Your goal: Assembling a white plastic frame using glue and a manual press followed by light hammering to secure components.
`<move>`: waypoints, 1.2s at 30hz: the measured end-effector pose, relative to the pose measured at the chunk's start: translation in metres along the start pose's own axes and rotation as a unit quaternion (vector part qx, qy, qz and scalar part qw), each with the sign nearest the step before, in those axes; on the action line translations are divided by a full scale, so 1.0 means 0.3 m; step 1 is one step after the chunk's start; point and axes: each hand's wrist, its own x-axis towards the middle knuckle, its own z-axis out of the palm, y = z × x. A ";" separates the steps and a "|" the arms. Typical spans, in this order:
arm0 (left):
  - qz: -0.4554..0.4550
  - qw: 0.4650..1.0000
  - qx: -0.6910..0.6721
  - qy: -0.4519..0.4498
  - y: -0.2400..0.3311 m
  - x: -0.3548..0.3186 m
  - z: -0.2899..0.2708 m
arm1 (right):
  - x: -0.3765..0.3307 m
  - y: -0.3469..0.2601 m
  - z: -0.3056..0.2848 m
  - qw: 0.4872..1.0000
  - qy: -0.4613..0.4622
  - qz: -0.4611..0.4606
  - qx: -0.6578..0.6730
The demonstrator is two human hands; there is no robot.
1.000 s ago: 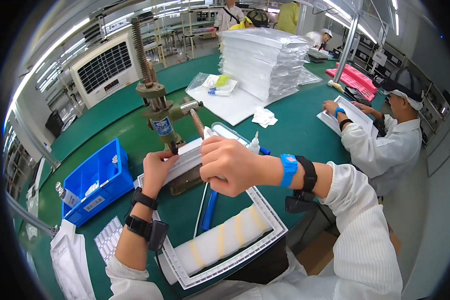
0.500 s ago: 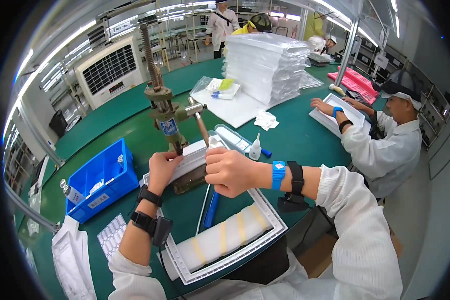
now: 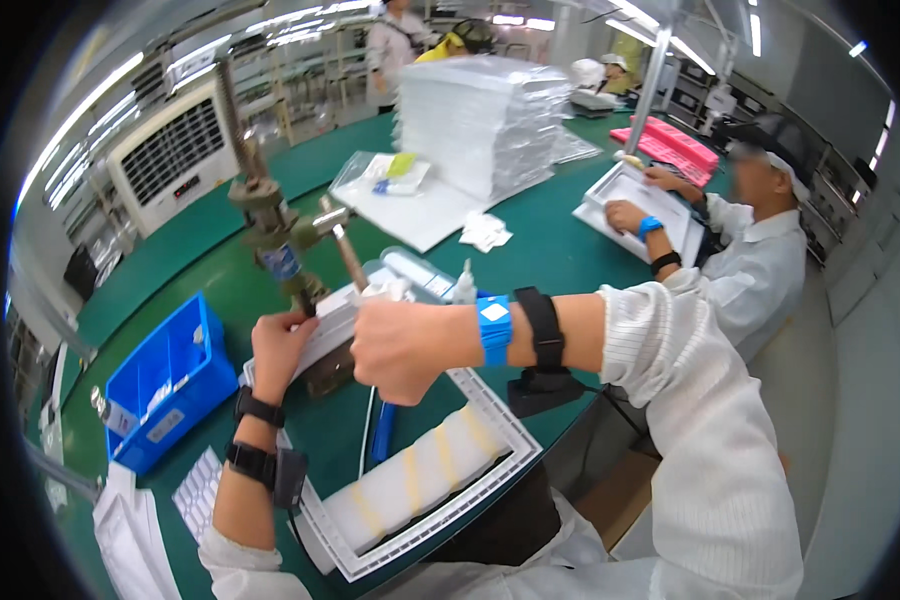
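Observation:
A hand press [image 3: 270, 225] with a tall threaded post stands on the green table in front of me. My right hand [image 3: 402, 345] is closed in a fist at the lower end of its lever handle [image 3: 345, 250], where something white shows above the fist. My left hand [image 3: 278, 350] pinches the far side of a white plastic frame [image 3: 440, 518], close under the press ram; the fingertips are partly hidden. The frame's near side lies toward me. Across its opening rests a white foam roll [image 3: 420, 470] with yellowish bands.
A blue divided bin [image 3: 170, 370] is at left, near a label sheet [image 3: 198, 490]. A blue tool [image 3: 382, 430] lies inside the frame. Behind my right hand stands a small dropper bottle [image 3: 465, 285]. Wrapped white sheets [image 3: 475, 130] are stacked farther back. A co-worker [image 3: 750, 240] handles another frame at right.
The whole view has shifted, so the press and bin appear farther left. My hands keep their places at the lever and frame. The co-worker's hands have moved over their frame.

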 end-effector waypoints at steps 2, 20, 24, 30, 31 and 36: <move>0.033 0.999 -0.004 0.003 -0.001 -0.002 -0.007 | 0.020 -0.012 0.018 1.000 -0.017 0.000 0.005; -0.016 1.000 -0.014 0.005 0.043 0.000 0.012 | 0.008 0.005 0.167 0.993 0.113 -0.006 -0.031; -0.019 0.999 -0.034 0.004 0.025 0.012 0.027 | 0.009 0.012 0.164 0.994 0.108 0.000 -0.036; 0.036 0.999 -0.011 0.026 -0.020 -0.002 0.026 | 0.014 -0.005 0.185 0.989 0.144 -0.006 -0.016; 0.041 0.998 -0.015 0.038 -0.024 -0.003 0.023 | 0.020 -0.013 0.182 0.990 0.137 -0.002 -0.014; 0.022 0.999 -0.038 0.024 0.018 0.000 0.032 | -0.001 0.007 0.196 0.985 0.173 -0.007 0.004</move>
